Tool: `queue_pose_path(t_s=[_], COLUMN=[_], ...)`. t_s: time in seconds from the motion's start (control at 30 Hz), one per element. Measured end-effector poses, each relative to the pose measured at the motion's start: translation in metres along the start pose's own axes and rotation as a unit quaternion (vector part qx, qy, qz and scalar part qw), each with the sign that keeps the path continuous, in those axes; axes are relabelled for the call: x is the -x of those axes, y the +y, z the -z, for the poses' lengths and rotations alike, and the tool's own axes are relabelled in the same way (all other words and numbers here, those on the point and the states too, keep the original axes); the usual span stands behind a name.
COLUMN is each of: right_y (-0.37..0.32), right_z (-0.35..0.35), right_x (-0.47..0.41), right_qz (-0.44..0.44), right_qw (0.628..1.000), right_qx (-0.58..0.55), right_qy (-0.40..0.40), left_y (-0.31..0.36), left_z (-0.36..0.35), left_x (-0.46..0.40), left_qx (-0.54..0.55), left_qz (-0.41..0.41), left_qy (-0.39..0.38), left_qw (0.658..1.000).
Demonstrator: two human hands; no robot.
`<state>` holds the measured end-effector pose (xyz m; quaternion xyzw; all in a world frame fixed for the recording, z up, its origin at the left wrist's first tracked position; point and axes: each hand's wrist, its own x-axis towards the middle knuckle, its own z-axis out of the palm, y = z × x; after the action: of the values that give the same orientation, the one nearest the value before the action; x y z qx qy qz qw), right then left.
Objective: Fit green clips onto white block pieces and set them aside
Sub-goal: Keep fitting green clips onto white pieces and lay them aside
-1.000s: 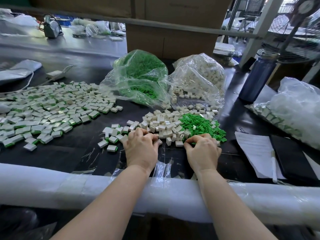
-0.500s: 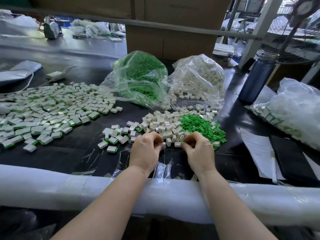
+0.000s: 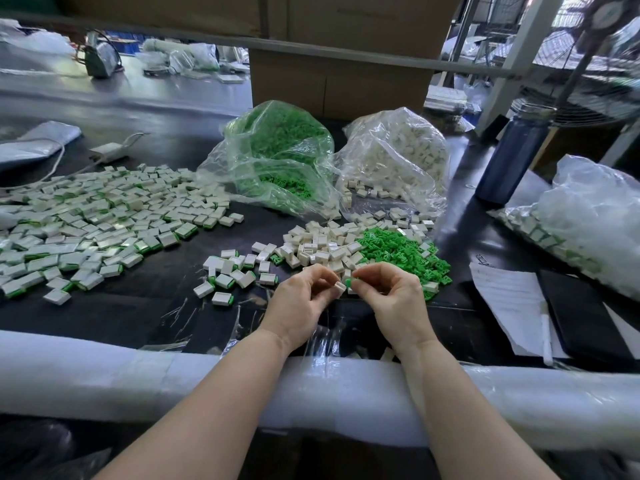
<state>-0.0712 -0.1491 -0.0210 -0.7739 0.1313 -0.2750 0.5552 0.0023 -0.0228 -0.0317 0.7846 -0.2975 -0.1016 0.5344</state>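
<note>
Only the head view is on hand, looking down over a dark table (image 3: pixel 145 317) whose near edge is wrapped in white foam padding (image 3: pixel 104 386). Both hands are raised just above the tabletop, close together. The left hand (image 3: pixel 298 303) pinches a small white block piece (image 3: pixel 340 288) between thumb and fingertips, the other fingers curled under; most of the block is covered by those fingers, so only one corner shows. The right hand (image 3: pixel 394 299) pinches a green clip (image 3: pixel 348 283) at its fingertips, and just the tip of the clip peeks out. Clip and block sit just beside each other; whether they touch is too small to tell.

Behind the hands lie a loose heap of white blocks (image 3: pixel 322 244) and, touching it on the right, a heap of green clips (image 3: pixel 398 251). A small cluster of finished pieces (image 3: pixel 235 275) sits to the left of the hands, and a far larger spread of finished pieces (image 3: pixel 97 216) runs off the left edge. Farther back stand a clear bag of green clips (image 3: pixel 277 154) and a clear bag of white blocks (image 3: pixel 398 157), their contents blurred by creased plastic. At right, a dark blue bottle (image 3: pixel 512 154), a paper sheet (image 3: pixel 509 299) with unreadable writing, and another plastic bag (image 3: pixel 595 216) cut off by the frame.
</note>
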Motion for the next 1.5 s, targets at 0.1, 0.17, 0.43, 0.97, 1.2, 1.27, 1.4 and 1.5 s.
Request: queue_pose_path(t_s=[0.1,0.17,0.43,0.97,1.2,1.27,1.4,1.5], right_y=[0.0,0.0,0.0024,-0.0002,0.0016,0.0022,0.0044,0.0051], right_z=[0.0002,0.0,-0.0016,-0.004,-0.0043,-0.0045,-0.0048,-0.0035], right_x=[-0.0001,0.0,0.0002,0.0011,0.0002,-0.0003,-0.0017,-0.0014], right_qz=[0.003,0.004,0.006,-0.043,-0.045,-0.051,-0.077,-0.089], right_qw=[1.0,1.0,0.999,0.998,0.997,0.997,0.995,0.993], right_qx=[-0.002,-0.001,0.038,-0.012,-0.008,-0.016,-0.058,-0.071], right_qy=[0.003,0.002,-0.011,-0.048,-0.06,-0.054,-0.016,-0.01], left_y=[-0.0015,-0.0022,-0.0033,-0.0001,0.0009,0.0012,0.0017,-0.0002], left_z=[-0.0002,-0.0006,-0.0002,0.0015,0.0029,0.0023,0.0011,0.0013], left_x=[0.0001,-0.0004,-0.0004,-0.0009,0.0,0.0,0.0012,0.0018], left_qx=[-0.007,-0.009,-0.013,0.075,0.078,0.077,0.073,0.056], left_qz=[0.004,0.006,0.002,0.009,0.015,0.012,0.001,-0.002], left_qy=[0.0,-0.003,-0.005,-0.005,-0.016,-0.012,-0.009,-0.01], left_qw=[1.0,1.0,1.0,0.997,0.997,0.997,0.997,0.998])
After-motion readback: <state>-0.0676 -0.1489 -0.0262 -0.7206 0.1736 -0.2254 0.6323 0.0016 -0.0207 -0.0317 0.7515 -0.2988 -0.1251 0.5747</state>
